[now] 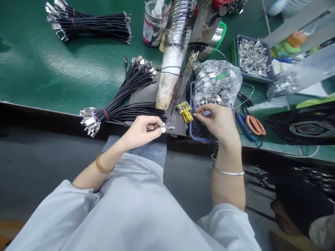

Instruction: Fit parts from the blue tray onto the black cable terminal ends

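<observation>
My left hand is closed in a pinch by the bench edge, white coverings on its fingertips. What it pinches is too small to make out. Just behind it end the black cables of a banded bundle with metal connectors. My right hand pinches thin solder wire over a blue bin of small dark and metal parts. Between the hands, a soldering iron points down beside a wrapped duct. Yellow clips lie near my right fingertips.
Another cable bundle lies at back left. A jar stands behind the duct. To the right are a tray of metal pieces, orange-handled pliers and a black fan. A person's head shows at lower right.
</observation>
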Available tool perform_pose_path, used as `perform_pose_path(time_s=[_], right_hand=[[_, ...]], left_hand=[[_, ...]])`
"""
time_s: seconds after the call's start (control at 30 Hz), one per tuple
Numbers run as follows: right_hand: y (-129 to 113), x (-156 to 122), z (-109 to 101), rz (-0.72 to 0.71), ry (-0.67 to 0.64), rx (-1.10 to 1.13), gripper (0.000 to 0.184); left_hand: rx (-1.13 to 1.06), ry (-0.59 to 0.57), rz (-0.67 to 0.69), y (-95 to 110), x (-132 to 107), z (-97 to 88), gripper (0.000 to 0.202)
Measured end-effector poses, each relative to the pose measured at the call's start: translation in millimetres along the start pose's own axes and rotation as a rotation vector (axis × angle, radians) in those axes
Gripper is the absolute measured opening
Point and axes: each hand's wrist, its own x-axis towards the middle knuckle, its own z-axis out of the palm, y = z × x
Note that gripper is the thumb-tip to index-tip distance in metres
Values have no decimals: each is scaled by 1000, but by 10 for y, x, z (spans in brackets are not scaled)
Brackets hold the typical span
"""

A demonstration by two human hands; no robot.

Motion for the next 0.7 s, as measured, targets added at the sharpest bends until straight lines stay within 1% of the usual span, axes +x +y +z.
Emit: perform_pose_path(time_s=[0.13, 0.2, 0.27, 0.37, 0.43, 0.47, 0.5, 0.53, 0.57, 0.63, 0.7], right_hand=[[-42, 6, -38, -12, -77, 30, 10], [-71, -38, -23, 28, -44, 58, 9], [-110, -111, 13, 106, 71, 96, 10], [-217, -254, 78, 206, 367, 228, 17], [-342, -367, 120, 194, 560, 396, 20], [-423, -428, 143, 167, 626, 495, 19], [-514, -491, 169, 138, 656, 593, 18], [-611, -553, 201, 114, 654, 680, 17], [-709, -611, 238, 97, 616, 744, 16], [-885, -704, 328, 107, 491, 796, 14], [-1009, -753, 425, 141, 388, 802, 11]], left_hand=[[10, 27, -14, -8, -5, -2, 12], [9, 41, -19, -12, -9, 1, 14], [7, 51, -13, -15, -14, 7, 15], [7, 64, -9, -14, -19, 23, 16], [7, 73, -21, -9, -22, 36, 16], [8, 80, -30, -6, -23, 43, 16], [11, 87, -37, -2, -24, 51, 15], [13, 96, -42, 1, -25, 59, 15], [14, 105, -43, 2, -26, 67, 15], [13, 115, -37, -2, -27, 81, 14], [10, 120, -22, -13, -29, 91, 14]])
